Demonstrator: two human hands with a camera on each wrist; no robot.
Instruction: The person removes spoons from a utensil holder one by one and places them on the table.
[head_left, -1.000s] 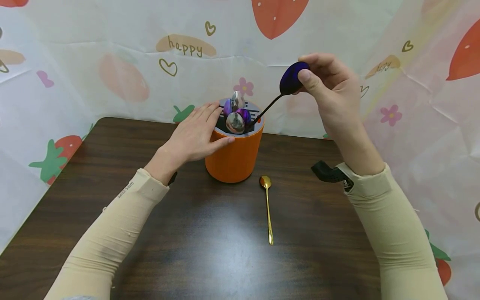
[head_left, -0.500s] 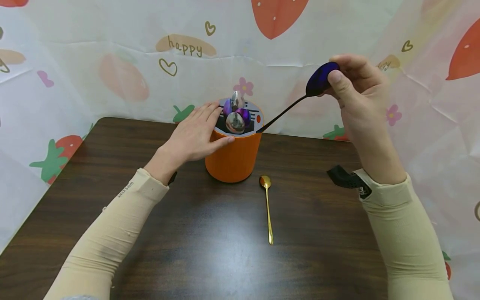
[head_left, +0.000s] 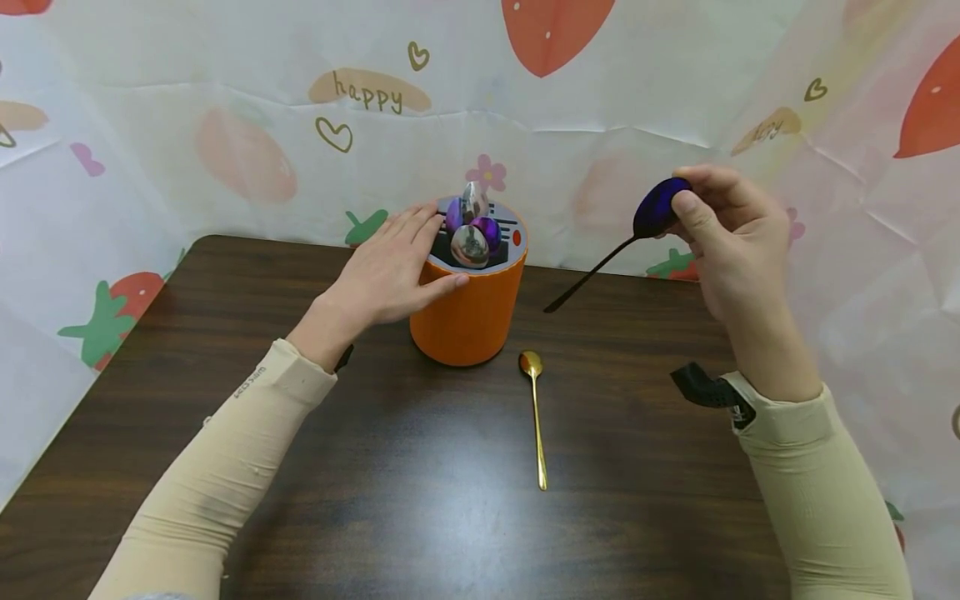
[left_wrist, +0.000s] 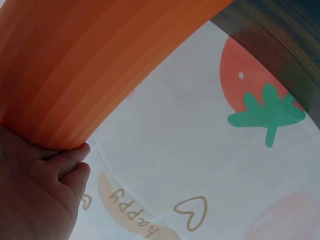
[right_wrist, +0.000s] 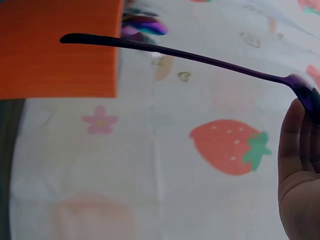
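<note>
My right hand [head_left: 731, 242] pinches the purple spoon [head_left: 651, 217] by its bowl, right of the orange holder [head_left: 468, 312]. My left hand [head_left: 390, 271] rests flat on the holder, hiding its left wall.

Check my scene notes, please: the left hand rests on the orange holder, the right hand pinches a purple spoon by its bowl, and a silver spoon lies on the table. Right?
One slip: the spoon lying on the table is gold, not silver, as the head view shows. The rest stands: the left hand rests on the orange holder, and the right hand pinches the purple spoon by its bowl.
</note>
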